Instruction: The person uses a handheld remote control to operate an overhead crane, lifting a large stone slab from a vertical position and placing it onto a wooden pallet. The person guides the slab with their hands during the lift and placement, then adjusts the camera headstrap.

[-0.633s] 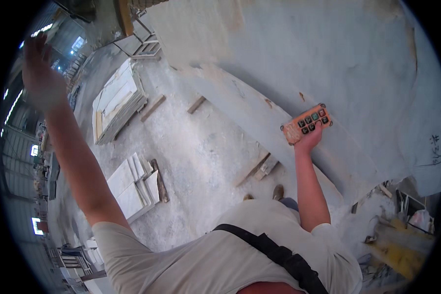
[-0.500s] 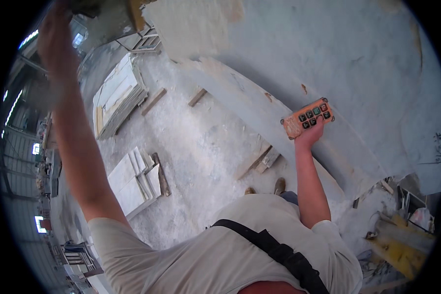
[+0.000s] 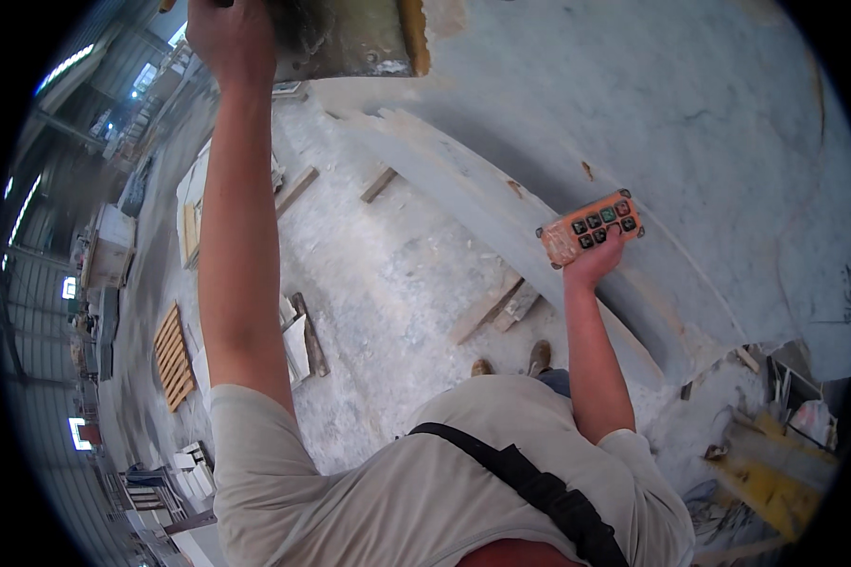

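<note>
An orange remote control (image 3: 577,231) with several dark push-buttons rests in my right hand (image 3: 593,265), the thumb on its button face. Behind the remote stands a large grey stone slab (image 3: 728,161) with a rough, broken edge. High at the upper left, my left hand (image 3: 234,42) is closed at the side of a metal plate (image 3: 336,42) with a yellow-brown edge. The view's top rim cuts off its fingertips and the upper part of the plate. The plate's lower edge overlaps the slab's top left corner in the picture.
Wooden blocks (image 3: 487,310) lie on the dusty floor (image 3: 378,274) by my feet. Left of them are cut stone pieces (image 3: 296,345), partly behind my left arm, and a slatted wooden pallet (image 3: 173,359). Yellow scrap material (image 3: 771,472) is piled at the lower right.
My left hand has swung to the right, and the metal plate has shifted right along with it. My right hand and the remote control have barely moved.
</note>
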Demonstrator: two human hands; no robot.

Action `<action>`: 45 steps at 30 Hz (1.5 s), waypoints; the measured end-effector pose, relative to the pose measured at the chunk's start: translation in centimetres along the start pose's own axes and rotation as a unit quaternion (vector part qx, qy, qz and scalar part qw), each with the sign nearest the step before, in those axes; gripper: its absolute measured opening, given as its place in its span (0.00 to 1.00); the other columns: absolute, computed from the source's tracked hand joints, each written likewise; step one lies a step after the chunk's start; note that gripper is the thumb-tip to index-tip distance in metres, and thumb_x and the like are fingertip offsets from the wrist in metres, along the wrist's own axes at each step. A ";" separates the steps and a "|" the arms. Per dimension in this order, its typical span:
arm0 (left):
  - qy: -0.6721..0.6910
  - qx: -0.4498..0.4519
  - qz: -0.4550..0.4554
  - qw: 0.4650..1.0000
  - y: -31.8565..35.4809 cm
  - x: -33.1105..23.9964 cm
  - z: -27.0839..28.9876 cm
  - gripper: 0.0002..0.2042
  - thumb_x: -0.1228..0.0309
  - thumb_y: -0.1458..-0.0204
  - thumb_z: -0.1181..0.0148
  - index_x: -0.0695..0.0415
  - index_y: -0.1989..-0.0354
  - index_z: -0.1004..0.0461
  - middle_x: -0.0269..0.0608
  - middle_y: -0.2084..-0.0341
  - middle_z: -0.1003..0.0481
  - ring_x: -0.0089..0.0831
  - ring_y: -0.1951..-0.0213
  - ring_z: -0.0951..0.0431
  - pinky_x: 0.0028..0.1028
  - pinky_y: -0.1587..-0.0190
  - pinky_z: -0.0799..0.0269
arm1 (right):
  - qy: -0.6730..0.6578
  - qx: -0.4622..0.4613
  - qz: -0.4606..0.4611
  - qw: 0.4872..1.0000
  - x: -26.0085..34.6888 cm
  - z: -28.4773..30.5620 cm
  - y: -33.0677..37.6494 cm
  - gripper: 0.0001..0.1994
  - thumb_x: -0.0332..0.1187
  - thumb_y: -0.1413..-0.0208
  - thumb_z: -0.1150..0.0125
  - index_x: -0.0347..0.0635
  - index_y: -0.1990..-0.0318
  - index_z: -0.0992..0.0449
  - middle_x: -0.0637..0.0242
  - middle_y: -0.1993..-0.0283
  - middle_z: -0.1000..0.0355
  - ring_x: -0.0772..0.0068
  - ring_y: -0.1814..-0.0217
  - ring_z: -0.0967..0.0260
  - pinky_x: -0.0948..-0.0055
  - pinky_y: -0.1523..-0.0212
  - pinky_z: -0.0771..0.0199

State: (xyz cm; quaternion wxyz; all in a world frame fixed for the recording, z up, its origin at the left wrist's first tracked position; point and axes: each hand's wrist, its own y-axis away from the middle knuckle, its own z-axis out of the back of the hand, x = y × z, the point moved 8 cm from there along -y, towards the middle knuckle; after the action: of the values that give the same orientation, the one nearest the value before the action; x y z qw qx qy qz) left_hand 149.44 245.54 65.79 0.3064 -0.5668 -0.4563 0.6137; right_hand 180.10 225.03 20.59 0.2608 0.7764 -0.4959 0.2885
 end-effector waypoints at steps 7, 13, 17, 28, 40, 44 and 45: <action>-0.060 0.084 0.040 0.994 2.9 0.4 -2.0 0.18 0.57 0.50 0.38 0.62 0.65 0.25 0.30 0.76 0.26 0.17 0.73 0.31 0.19 0.70 0.35 | -0.003 -0.017 -0.003 1.000 0.7 -0.4 0.3 0.15 0.36 0.44 0.57 0.37 0.53 0.36 0.64 0.60 0.33 0.72 0.62 0.30 0.71 0.63 0.26; -0.034 0.101 0.081 0.991 4.9 2.3 -2.9 0.19 0.60 0.52 0.36 0.65 0.62 0.24 0.34 0.71 0.24 0.20 0.70 0.28 0.22 0.65 0.32 | -0.018 -0.022 -0.003 1.000 0.6 -0.7 0.5 0.14 0.36 0.45 0.57 0.37 0.55 0.36 0.65 0.62 0.33 0.74 0.63 0.30 0.73 0.65 0.26; 0.003 0.098 0.091 0.991 6.6 4.9 -3.1 0.19 0.60 0.52 0.36 0.65 0.60 0.25 0.36 0.69 0.23 0.22 0.68 0.27 0.23 0.63 0.32 | -0.034 0.015 -0.007 0.999 0.0 -0.7 0.2 0.14 0.36 0.44 0.58 0.37 0.56 0.36 0.65 0.61 0.34 0.73 0.62 0.30 0.72 0.64 0.25; -0.015 0.164 0.157 0.974 10.3 8.7 -1.5 0.21 0.58 0.54 0.36 0.66 0.61 0.25 0.42 0.70 0.23 0.27 0.68 0.25 0.27 0.63 0.30 | 0.038 -0.009 -0.001 0.999 0.2 -0.7 0.8 0.21 0.41 0.43 0.59 0.35 0.48 0.37 0.61 0.52 0.34 0.66 0.54 0.31 0.65 0.54 0.27; -0.033 0.145 0.191 0.970 14.6 11.9 0.4 0.18 0.61 0.56 0.35 0.65 0.65 0.26 0.41 0.74 0.24 0.26 0.71 0.25 0.27 0.65 0.30 | 0.054 -0.017 -0.015 0.998 0.0 -1.4 1.2 0.21 0.42 0.43 0.61 0.36 0.47 0.38 0.61 0.51 0.35 0.65 0.52 0.32 0.64 0.53 0.28; -0.025 0.151 0.211 0.965 16.2 13.2 0.0 0.17 0.64 0.55 0.35 0.64 0.64 0.28 0.37 0.75 0.25 0.23 0.73 0.27 0.24 0.67 0.31 | 0.054 -0.008 -0.013 0.998 0.0 -0.8 0.8 0.23 0.45 0.43 0.62 0.39 0.46 0.38 0.61 0.48 0.36 0.63 0.48 0.34 0.62 0.50 0.30; 0.010 0.152 0.222 0.963 16.7 13.7 -0.2 0.17 0.64 0.54 0.35 0.64 0.63 0.29 0.37 0.74 0.25 0.24 0.73 0.27 0.24 0.67 0.31 | 0.050 -0.009 -0.009 0.999 0.0 -0.7 0.7 0.23 0.44 0.43 0.62 0.38 0.46 0.38 0.61 0.49 0.36 0.64 0.49 0.33 0.63 0.51 0.29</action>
State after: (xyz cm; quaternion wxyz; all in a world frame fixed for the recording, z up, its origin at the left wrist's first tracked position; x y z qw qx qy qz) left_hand 149.69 251.27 44.98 0.2493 -0.6072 -0.2171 0.7225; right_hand 179.34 225.22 21.17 0.2948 0.7628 -0.4780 0.3206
